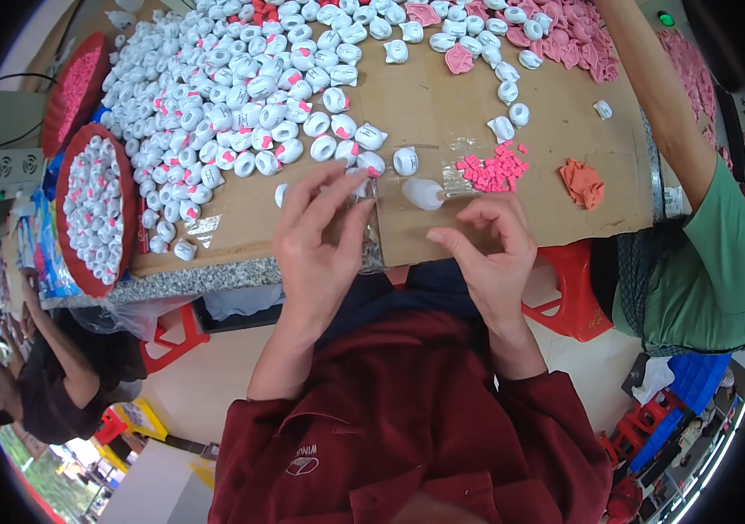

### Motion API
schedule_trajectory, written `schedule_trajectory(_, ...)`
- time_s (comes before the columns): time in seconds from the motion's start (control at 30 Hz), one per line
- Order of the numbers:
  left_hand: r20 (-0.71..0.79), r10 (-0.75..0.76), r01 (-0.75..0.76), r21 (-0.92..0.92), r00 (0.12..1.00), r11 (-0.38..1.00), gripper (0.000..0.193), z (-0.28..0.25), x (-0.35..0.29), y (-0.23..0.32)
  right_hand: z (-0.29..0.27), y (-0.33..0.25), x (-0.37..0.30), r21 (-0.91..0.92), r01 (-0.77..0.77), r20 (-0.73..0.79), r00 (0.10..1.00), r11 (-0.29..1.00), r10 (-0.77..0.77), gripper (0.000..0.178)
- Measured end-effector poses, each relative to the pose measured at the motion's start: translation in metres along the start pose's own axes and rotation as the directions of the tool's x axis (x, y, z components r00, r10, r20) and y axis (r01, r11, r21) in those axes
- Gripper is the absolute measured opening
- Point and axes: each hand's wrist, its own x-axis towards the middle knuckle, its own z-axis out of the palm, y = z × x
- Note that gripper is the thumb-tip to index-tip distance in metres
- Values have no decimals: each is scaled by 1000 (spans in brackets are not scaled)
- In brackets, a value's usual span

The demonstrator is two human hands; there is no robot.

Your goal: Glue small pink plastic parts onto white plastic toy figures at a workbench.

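My left hand (320,236) is over the front of the cardboard, fingers and thumb apart. Its fingertips reach a small white ring-shaped piece with a pink bit (372,164); whether they touch it, I cannot tell. To the right, my right hand (499,253) has curved fingers, with a gap between thumb and forefinger and nothing visible in it. A small translucent white squeeze bottle (423,193) lies just beyond that hand, its nozzle toward the fingers. Past it sits a heap of tiny pink pieces (494,168). Another white piece (405,161) stands alone between my hands.
Many white pieces (241,96) cover the table's left half. Two red bowls stand at the left, the nearer bowl (133,205) full of white pieces. Pink parts (577,39) pile at the back right, an orange crumpled scrap (583,183) nearer. A co-worker's arm (669,105) reaches in from the right.
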Motion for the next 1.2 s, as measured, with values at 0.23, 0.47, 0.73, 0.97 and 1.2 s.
schedule_trajectory(0.23, 75, 403, -360, 618, 912, 699, 26, 22, 39, -1, 15, 5, 15, -195, 241, 7, 970, 951, -244, 29)
schedule_trajectory(0.47, -3, 403, -321, 602, 915, 731, 17, 23, 54, -3, 10, 3, 15, 142, 102, -57, 994, 985, -95, 24)
schedule_trajectory(0.73, -238, 547, -264, 681, 803, 683, 16, -4, 79, -7, 4, 15, 15, 115, 118, -37, 993, 986, -114, 28)
schedule_trajectory(0.97, 121, 523, -474, 624, 844, 621, 17, 41, 117, 14, 5, 10, 17, 179, 113, -128, 988, 977, -91, 30)
schedule_trajectory(1.2, 260, 470, -535, 484, 844, 693, 20, 53, 115, 14, -14, 11, 16, 133, 219, -198, 961, 967, -191, 33)
